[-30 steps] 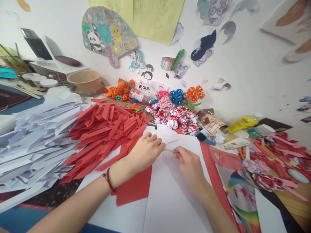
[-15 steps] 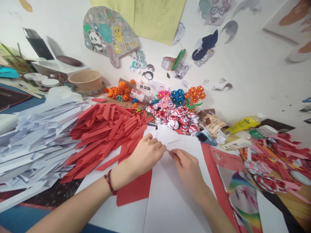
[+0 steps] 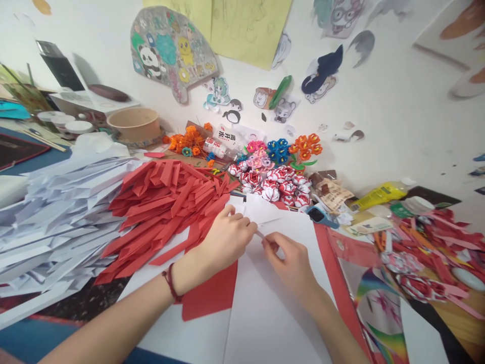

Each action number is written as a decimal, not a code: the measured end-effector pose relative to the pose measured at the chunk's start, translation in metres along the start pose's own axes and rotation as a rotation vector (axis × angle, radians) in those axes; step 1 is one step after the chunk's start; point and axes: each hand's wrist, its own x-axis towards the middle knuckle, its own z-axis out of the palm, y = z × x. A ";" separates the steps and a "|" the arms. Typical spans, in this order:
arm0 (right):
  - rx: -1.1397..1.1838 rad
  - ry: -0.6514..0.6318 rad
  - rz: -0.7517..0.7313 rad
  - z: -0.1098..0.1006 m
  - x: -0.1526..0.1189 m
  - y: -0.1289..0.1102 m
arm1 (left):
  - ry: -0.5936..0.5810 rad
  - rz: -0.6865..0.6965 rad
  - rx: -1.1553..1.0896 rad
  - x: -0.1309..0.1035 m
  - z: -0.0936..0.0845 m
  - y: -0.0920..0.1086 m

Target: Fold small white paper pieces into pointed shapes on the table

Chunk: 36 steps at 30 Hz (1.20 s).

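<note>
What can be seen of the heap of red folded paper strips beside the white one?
The heap of red folded paper strips consists of long, narrow, creased, matte-looking pieces, overlapping loosely and lying mostly slantwise. Its left side meets the pile of white folded paper strips; its lower right part lies over a large white paper sheet. The bare left hand is in front of its right side and hides part of it. The strips are too overlapped to count.

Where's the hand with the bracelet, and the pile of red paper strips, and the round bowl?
Left hand [image 3: 230,236]: head view, on the back of the hand.
Red paper strips [image 3: 166,202]: head view, on the pile's middle.
Bowl [image 3: 137,127]: head view, on its outside wall.
</note>
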 end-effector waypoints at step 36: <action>-0.314 0.185 -0.095 -0.005 -0.003 0.009 | 0.052 -0.063 0.000 0.001 0.007 -0.007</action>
